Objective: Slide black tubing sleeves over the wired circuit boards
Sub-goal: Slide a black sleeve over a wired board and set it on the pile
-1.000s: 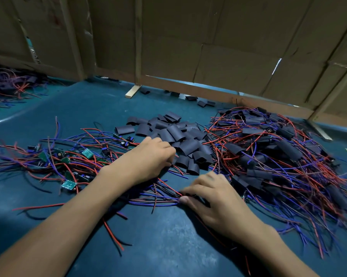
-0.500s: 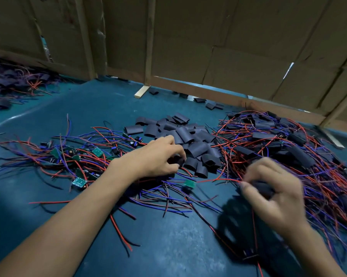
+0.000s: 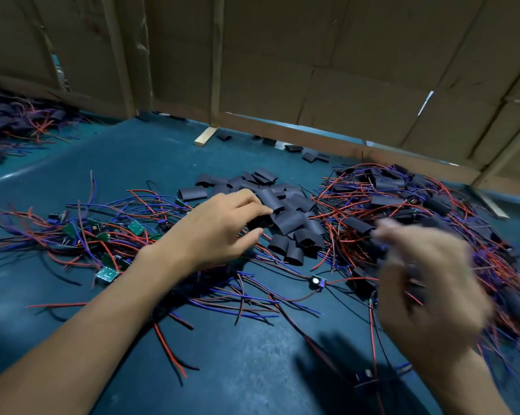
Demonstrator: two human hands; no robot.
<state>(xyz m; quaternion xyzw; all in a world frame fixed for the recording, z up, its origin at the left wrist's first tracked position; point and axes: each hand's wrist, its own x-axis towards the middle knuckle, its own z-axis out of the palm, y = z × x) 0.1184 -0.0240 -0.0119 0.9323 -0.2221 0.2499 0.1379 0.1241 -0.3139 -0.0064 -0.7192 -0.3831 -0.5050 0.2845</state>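
Observation:
A heap of loose black tubing sleeves (image 3: 291, 226) lies mid-table. My left hand (image 3: 216, 232) reaches into its near-left edge, and its thumb and forefinger pinch one black sleeve (image 3: 260, 222). Left of that hand spreads a tangle of red and blue wires with bare green circuit boards (image 3: 106, 274). One small wired board (image 3: 317, 283) lies alone between my hands. My right hand (image 3: 426, 283) is blurred above the near edge of the right pile of sleeved boards (image 3: 402, 202). What its fingers hold is unclear.
The blue table (image 3: 133, 163) ends at a cardboard wall (image 3: 312, 70) with a wooden strip (image 3: 205, 136) at its foot. A few stray sleeves (image 3: 311, 157) lie by the wall. Another wire pile (image 3: 19, 121) sits far left. A wired board (image 3: 366, 377) lies near the front.
My right hand rose from the table with a dark sleeved piece and swung right over the finished pile. My left hand stayed at the sleeve heap and closed its fingers on a sleeve.

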